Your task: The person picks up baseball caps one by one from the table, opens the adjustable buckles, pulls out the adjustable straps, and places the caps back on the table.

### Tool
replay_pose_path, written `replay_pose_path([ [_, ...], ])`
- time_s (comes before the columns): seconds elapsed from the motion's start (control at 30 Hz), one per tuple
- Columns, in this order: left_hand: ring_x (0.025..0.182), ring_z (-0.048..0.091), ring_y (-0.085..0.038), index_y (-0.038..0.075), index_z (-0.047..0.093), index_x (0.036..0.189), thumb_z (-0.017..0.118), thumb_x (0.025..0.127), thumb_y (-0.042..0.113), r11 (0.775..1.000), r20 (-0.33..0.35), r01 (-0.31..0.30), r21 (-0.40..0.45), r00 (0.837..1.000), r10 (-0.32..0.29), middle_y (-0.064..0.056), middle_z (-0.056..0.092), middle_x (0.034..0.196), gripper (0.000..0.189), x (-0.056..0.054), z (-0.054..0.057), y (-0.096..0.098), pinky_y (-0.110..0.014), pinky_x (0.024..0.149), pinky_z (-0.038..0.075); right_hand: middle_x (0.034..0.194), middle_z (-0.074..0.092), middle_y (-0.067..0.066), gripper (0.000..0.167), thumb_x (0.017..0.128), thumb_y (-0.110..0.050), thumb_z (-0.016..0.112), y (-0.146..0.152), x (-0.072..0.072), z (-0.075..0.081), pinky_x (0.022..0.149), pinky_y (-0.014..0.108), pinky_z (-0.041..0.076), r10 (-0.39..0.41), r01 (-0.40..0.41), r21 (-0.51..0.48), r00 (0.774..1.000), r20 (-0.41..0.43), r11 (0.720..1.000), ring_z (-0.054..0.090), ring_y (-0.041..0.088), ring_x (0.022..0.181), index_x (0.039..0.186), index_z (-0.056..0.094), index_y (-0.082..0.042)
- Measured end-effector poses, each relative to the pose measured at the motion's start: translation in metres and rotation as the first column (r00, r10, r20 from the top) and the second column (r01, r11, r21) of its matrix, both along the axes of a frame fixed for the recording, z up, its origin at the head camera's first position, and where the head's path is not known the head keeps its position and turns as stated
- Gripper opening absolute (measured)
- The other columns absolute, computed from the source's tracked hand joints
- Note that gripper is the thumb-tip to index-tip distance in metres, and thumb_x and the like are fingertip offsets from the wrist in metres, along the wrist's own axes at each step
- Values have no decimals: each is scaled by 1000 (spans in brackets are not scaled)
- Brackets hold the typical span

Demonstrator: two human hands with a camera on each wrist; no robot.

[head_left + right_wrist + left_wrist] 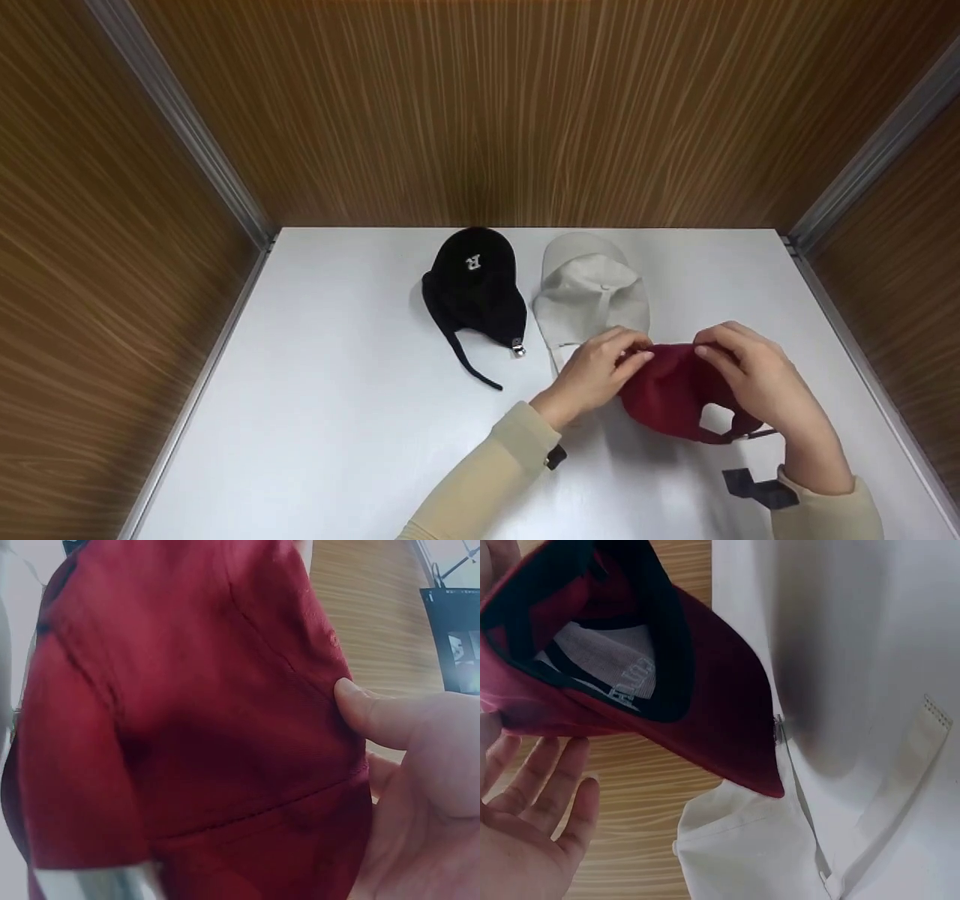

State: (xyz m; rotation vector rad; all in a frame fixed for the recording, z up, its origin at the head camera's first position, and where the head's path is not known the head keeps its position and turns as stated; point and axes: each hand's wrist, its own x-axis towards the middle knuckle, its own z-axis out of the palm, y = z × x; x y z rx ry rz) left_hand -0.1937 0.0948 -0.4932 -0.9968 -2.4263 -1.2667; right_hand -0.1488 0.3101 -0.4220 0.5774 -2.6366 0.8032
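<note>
Both hands hold a red baseball cap (664,397) above the white table, toward the right. My left hand (604,367) pinches its left edge between thumb and fingers. At the opposite side my right hand (754,371) pinches the crown, thumb on the outside in the right wrist view. The cap's back opening and strap hang at the lower right. Its dark-lined inside and red brim (727,697) show in the left wrist view. Just behind the left hand lies a cream cap (589,289), partly covered by that hand.
A black cap (476,285) with a white letter lies left of the cream one, its strap trailing toward the front. Wood-grain panels (480,112) rise behind and at both sides of the white table (337,375).
</note>
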Motion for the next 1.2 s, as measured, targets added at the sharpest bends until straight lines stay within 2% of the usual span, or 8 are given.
replay_pose_path([
  [0.23, 86, 58, -2, 14, 66, 97, 58, 100, 24, 997, -54, -63, -34, 997, 61, 7, 65, 96, 13, 1, 9, -7, -12, 77, 43, 88, 62, -7, 17, 87, 2, 70, -5, -1, 0, 67, 11, 41, 37, -37, -17, 999, 10, 999, 54, 9, 75, 93, 69, -14],
  [0.43, 78, 57, -4, 12, 63, 95, 57, 100, 19, 991, -112, -96, -91, 990, 86, 6, 62, 89, 10, 3, 18, -14, -17, 69, 45, 89, 62, -7, 17, 88, 3, 69, -11, -3, 3, 68, 12, 43, 40, -40, -20, 999, 25, 999, 56, 9, 76, 95, 69, -13],
  [0.53, 76, 59, -6, 11, 61, 94, 58, 98, 15, 992, -124, -101, -72, 988, 92, 4, 62, 87, 7, 4, 20, -18, -17, 68, 46, 92, 64, -4, 17, 89, 3, 68, -13, -5, 6, 71, 10, 44, 42, -41, -52, 999, 17, 998, 57, 8, 80, 100, 69, -10],
  [0.63, 75, 60, -6, 10, 60, 92, 59, 96, 12, 994, -81, -103, -22, 992, 101, 3, 62, 87, 4, 2, 21, -25, -14, 69, 45, 100, 67, 2, 25, 88, 3, 69, -13, -5, 7, 78, 7, 42, 34, -34, -97, 999, -3, 995, 59, 6, 88, 111, 69, -7],
  [0.73, 76, 58, -5, 9, 60, 93, 58, 95, 11, 994, 12, -99, 42, 995, 98, 1, 63, 88, 4, -1, 19, -33, -13, 71, 45, 110, 66, 10, 39, 87, 4, 70, -9, -6, 6, 84, 5, 39, 26, -27, -138, 1000, -12, 990, 59, 4, 97, 124, 63, -4],
  [0.87, 77, 56, -5, 8, 61, 94, 57, 96, 12, 988, 116, -118, 102, 988, 106, 0, 62, 88, 6, -8, 16, -47, -15, 72, 45, 115, 64, 15, 49, 88, 3, 70, -2, -6, -1, 84, 5, 40, 20, -18, -178, 1000, 13, 984, 56, 1, 103, 135, 56, -4],
  [1.03, 76, 58, -8, 6, 60, 92, 58, 96, 11, 979, 170, -144, 145, 978, 119, -3, 63, 88, 6, -14, 12, -60, -19, 72, 47, 112, 65, 18, 48, 89, 1, 69, 6, -11, -16, 82, 6, 43, 18, -1, -222, 997, 73, 975, 57, -1, 100, 135, 56, -3],
  [1.2, 75, 60, -12, 5, 59, 91, 57, 97, 9, 972, 197, -149, 179, 974, 113, -5, 63, 87, 7, -18, 7, -67, -20, 70, 48, 109, 67, 17, 32, 93, -8, 67, 8, -20, -29, 75, 8, 47, 2, 38, -234, 986, 165, 971, 59, -6, 91, 123, 62, 1],
])
